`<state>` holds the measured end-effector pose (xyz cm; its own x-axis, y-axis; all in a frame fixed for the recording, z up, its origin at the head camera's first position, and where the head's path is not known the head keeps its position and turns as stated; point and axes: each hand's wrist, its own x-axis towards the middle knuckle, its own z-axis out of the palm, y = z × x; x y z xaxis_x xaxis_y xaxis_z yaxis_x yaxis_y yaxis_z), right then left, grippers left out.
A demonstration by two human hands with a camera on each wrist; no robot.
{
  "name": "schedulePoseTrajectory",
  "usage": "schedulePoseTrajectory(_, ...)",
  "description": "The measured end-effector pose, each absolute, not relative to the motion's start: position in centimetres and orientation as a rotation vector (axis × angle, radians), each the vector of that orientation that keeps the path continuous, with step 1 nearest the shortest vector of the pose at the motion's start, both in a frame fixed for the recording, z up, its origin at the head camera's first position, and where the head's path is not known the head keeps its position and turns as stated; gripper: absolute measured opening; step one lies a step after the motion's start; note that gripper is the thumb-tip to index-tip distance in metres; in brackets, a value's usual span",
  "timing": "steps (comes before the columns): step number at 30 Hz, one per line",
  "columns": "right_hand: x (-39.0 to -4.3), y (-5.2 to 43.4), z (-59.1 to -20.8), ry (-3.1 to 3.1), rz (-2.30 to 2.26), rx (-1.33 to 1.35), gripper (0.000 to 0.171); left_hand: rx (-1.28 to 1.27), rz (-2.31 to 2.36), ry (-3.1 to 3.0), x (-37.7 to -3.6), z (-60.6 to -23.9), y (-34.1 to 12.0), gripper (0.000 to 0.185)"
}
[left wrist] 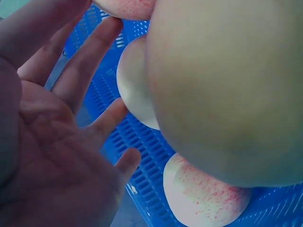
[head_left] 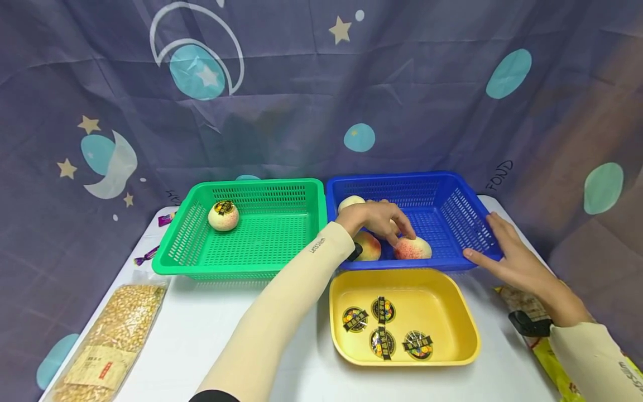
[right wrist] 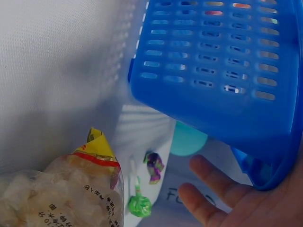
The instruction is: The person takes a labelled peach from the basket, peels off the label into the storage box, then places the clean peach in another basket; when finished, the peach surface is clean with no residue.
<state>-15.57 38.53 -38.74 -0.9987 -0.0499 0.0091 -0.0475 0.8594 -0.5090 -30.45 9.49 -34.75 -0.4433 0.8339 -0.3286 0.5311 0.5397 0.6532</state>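
left hand reaches into the blue perforated plastic basket, fingers bent down over the round cream-and-pink speckled peach lying on the basket floor near the front wall; fingertips look to touch its top but no closed grip shows, and the left wrist view has the fingers spread and loose. a second like peach lies just beside it, a paler one further back. right hand rests flat-fingered against the basket's right front rim, not curled round it, steadying. peach looks light, round, smooth, likely to roll; skin may bruise if real, so probably best taken from above with fingers wrapped round the widest part, gentle squeeze. green perforated plastic basket to the left holds one stickered peach. yellow shallow plastic tray in front holds round stickers. clear bag of corn kernels lies on the white surface at left.
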Motion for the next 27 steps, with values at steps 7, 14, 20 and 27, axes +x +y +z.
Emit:
schedulePoseTrajectory(7, -15.6, 38.3, -38.6, 3.031, -0.835, -0.091, 0.106, 1.095, 0.695, 2.076, -30.5, -34.7, 9.1, 0.039)
schedulePoseTrajectory(14, -15.4, 38.4, -38.6, 3.027, -0.842, -0.093, 0.105, 1.187, 0.77, 2.072, -30.5, -33.5, 8.4, 0.04)
schedulePoseTrajectory(20, -15.3, 38.2, -38.6, 3.024, -0.847, -0.096, 0.105, 1.242, 0.911, 2.122, -29.8, -31.3, 6.3, 0.037)
schedulePoseTrajectory(27, -15.3, 38.4, -38.7, 3.039, -0.842, -0.101, 0.103, 1.351, 0.92, 2.296, -28.3, -29.9, 1.4, 0.033)
